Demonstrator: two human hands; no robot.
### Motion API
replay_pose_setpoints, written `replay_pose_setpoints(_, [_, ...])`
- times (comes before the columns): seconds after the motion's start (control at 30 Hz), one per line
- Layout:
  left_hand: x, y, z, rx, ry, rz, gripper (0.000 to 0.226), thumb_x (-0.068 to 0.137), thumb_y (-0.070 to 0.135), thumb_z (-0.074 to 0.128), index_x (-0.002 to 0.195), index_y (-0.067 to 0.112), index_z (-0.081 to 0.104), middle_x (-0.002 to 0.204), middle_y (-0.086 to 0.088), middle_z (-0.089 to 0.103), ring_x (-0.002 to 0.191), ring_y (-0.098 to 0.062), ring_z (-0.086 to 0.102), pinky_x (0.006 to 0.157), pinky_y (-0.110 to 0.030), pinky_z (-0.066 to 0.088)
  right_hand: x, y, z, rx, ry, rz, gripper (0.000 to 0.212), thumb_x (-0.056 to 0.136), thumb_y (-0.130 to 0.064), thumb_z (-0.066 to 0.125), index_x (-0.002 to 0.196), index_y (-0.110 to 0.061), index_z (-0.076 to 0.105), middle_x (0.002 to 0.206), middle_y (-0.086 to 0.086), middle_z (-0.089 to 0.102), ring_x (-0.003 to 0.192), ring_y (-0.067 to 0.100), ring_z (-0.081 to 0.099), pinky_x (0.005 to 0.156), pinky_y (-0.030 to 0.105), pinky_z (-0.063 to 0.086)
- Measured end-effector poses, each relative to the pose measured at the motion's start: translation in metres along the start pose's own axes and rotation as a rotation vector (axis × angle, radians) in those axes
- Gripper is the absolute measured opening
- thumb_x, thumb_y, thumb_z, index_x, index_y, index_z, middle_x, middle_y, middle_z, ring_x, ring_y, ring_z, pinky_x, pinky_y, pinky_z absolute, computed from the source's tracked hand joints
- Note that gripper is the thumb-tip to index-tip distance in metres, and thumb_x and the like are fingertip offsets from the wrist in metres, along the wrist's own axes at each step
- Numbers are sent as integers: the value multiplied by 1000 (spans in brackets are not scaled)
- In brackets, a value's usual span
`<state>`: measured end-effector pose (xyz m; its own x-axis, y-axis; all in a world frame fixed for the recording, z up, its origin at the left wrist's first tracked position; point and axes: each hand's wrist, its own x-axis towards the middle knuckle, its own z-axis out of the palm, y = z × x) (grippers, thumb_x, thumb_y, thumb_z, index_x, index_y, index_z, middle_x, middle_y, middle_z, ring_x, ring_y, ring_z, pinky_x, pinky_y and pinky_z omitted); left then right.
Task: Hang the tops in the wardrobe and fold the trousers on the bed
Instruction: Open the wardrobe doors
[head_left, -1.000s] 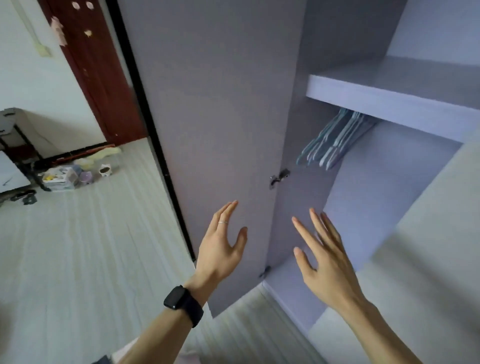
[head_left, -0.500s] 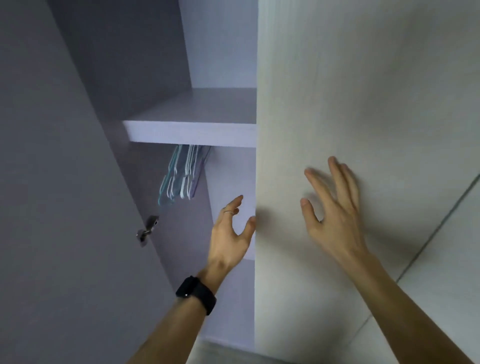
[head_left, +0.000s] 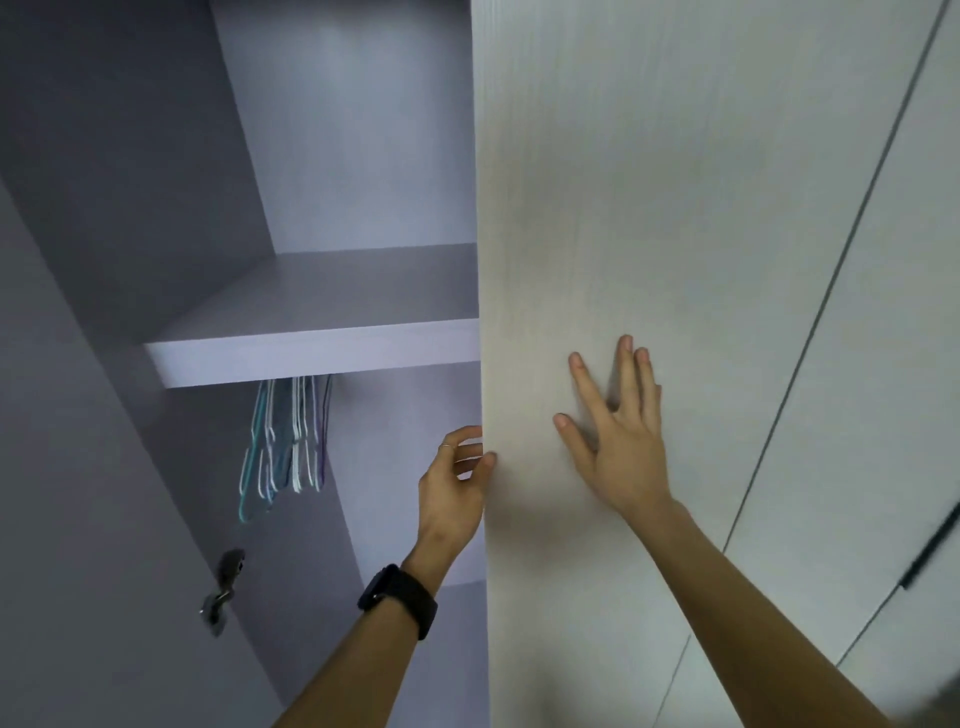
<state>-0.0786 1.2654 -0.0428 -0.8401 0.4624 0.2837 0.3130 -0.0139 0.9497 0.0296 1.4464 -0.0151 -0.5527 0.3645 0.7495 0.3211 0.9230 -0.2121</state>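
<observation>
Grip of left hand (head_left: 451, 493) round wardrobe door (head_left: 649, 208) edge; right hand (head_left: 623, 457) spread flat on its face.

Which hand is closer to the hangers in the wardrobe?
Left. The left hand grips the edge of the wardrobe door, just right of the hangers. The right hand lies flat on the door's front, farther right.

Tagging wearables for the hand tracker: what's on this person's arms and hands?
No sleeves or gloves: left forearm and right forearm are bare. Left hand has a thin ring on one finger, with a black smartwatch on that wrist. Right hand shows no ring or watch.
</observation>
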Motion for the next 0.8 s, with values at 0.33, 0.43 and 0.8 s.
replay_pose_setpoints(0.33, [-34, 22, -19, -5, -160, 31, 24, 88, 23, 78, 105, 35, 66, 90, 8, 74, 83, -6, 71, 71, -12, 52, -55, -9, -30, 129, -54, 86, 82, 95, -48, 64, 161, -34, 17, 170, 1, -3, 156, 23, 5, 120, 39, 26])
replay_pose_setpoints(0.43, [-54, 26, -24, -58, -203, 43, 16, 88, 24, 79, 100, 30, 71, 85, 7, 76, 84, -9, 73, 78, -16, 54, -116, -21, -30, 241, -154, 167, 85, 90, -58, 63, 159, -39, 19, 170, -7, 4, 154, 18, 18, 114, 32, 34])
replay_pose_setpoints(0.8, [-109, 36, 0, -143, -479, 293, 38, 91, 35, 70, 126, 19, 68, 98, -1, 77, 87, -22, 75, 81, -34, 61, -251, -58, -41, 430, -194, 402, 89, 85, -66, 61, 156, -49, 11, 166, -16, 20, 150, -1, 22, 114, 10, 25])
